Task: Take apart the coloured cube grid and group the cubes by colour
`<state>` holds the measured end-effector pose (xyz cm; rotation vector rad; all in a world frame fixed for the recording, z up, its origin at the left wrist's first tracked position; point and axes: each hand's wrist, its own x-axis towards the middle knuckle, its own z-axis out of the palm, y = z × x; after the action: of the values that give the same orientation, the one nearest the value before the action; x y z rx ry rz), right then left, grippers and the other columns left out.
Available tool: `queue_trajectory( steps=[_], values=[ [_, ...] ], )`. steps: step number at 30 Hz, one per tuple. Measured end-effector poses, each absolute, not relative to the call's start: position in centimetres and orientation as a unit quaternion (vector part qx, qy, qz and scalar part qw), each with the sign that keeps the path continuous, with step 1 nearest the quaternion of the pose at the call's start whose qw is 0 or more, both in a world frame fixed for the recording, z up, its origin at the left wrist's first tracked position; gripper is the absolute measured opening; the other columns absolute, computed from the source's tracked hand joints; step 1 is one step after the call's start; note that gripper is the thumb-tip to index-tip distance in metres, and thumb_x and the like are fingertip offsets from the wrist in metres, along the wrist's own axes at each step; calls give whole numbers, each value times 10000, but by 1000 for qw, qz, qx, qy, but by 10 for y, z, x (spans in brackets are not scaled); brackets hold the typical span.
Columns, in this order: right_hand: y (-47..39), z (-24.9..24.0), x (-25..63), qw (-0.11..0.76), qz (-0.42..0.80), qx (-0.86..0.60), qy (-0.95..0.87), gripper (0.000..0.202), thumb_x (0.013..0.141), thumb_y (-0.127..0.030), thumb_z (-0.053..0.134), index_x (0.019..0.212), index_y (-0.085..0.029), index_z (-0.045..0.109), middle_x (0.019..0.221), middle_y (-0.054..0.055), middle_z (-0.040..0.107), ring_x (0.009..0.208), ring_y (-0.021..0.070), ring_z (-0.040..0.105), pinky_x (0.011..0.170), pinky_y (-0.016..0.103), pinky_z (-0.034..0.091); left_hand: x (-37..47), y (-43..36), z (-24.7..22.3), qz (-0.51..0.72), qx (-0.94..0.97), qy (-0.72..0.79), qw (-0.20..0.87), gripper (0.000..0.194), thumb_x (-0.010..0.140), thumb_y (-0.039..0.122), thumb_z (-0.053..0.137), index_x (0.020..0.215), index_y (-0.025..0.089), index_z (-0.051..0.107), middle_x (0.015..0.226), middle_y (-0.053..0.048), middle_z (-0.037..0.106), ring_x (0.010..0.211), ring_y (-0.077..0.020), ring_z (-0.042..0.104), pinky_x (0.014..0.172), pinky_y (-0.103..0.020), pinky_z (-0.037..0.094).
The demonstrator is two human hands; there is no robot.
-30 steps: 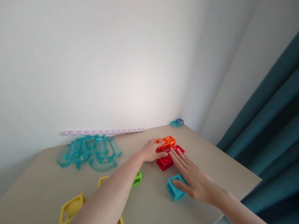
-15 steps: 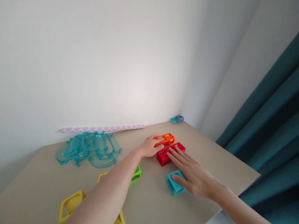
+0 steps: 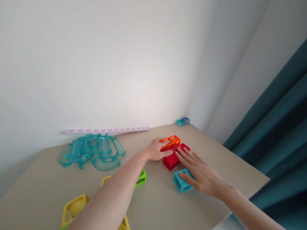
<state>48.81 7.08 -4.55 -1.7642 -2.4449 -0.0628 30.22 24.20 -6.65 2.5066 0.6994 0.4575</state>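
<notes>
At the centre right of the table, my left hand [image 3: 156, 150] rests with spread fingers on the orange block [image 3: 172, 142], its thumb reaching to the red block [image 3: 171, 161]. My right hand [image 3: 199, 176] lies spread from the right, its fingertips over the red block's right part and its thumb on the blue block [image 3: 181, 183]. The orange block sits just behind the red one. Neither hand is closed around a block. Part of each block is hidden under the fingers.
Clear teal plastic pieces [image 3: 94, 150] are heaped at the back left, before a purple patterned strip [image 3: 106, 130]. Yellow blocks [image 3: 73, 210] and a green block [image 3: 142, 177] are partly behind my left forearm. A small purple block [image 3: 186, 120] stands at the back corner.
The red block has turned a little, and the blue block has shifted slightly back and to the right. My right hand has moved slightly back with them.
</notes>
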Motion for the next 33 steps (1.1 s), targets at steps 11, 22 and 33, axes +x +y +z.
queue_trajectory(
  steps=[11,22,33],
  values=[
    [71,-45,488,82,-49,-571,-815,717,941,-543,402,1520,-255,92,1569,65,131,1438,335,72,1136,612,130,304,247,-71,172,917,259,251,699,789,670,521,1374,290,484,1411,-100,452,1291,-338,400,1097,-464,300],
    [78,-45,488,79,-39,-560,-824,719,936,-544,407,1520,-239,117,1562,57,170,1435,346,111,1131,607,182,304,246,-70,178,914,261,255,698,810,698,464,1365,275,494,1366,-100,490,1274,-321,412,1088,-456,306],
    [81,-47,490,88,-41,-548,-831,713,937,-534,420,1517,-234,133,1550,58,209,1428,346,154,1132,614,187,304,241,-67,157,912,281,256,807,785,760,402,1408,248,442,1384,-143,438,1277,-356,392,1088,-485,300]
  ],
)
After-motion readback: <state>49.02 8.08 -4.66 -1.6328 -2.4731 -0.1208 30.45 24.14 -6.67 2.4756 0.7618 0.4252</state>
